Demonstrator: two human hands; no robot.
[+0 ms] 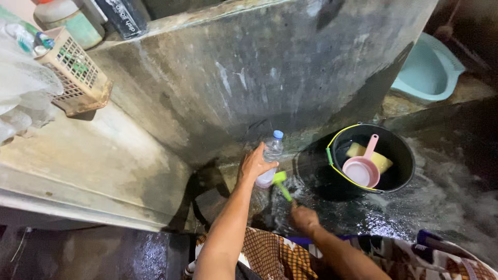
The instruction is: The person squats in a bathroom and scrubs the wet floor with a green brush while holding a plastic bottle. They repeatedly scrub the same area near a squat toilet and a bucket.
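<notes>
Gripping a clear bottle (pixel 271 158), left hand (pixel 254 165); right hand (pixel 303 218) apparently clasps green brush (pixel 281 184) beside bucket rim (pixel 332 150).

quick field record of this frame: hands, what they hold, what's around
left hand: left hand grips a clear plastic bottle with a blue cap, upright by the concrete wall
right hand: right hand holds a green brush, head near the bottle's base
bucket: black bucket, yellow rim, right of the bottle
in bucket: pink scoop, yellow sponge
floor: wet floor
ledge: plastic basket upper left
</notes>
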